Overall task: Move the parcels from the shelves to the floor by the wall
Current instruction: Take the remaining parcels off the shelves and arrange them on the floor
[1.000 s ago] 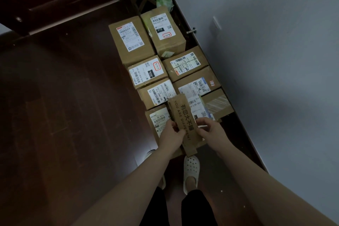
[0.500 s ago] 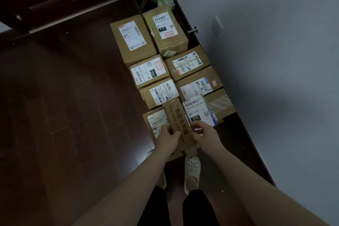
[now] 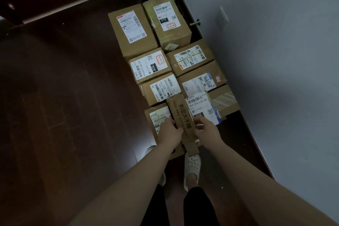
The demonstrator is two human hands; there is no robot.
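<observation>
Along the wall (image 3: 275, 60), labelled parcels (image 3: 149, 68) lay in two rows on the dark wood floor (image 3: 64, 97). Over the nearest ones, left hand (image 3: 169, 133) and right hand (image 3: 206, 130) clamped a narrow box (image 3: 180, 113) between them.

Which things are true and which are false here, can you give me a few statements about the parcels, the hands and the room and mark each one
1. The left hand and right hand both grip the long narrow parcel printed YOU ARE DIFFERENT. True.
2. The person is barefoot. False: white clogs are on the feet.
3. The boxes sit on the floor in two rows beside the wall. True.
4. The wall is on the person's left. False: it is on the right.
5. Every box lies label down. False: white labels face up on most of them.
</observation>
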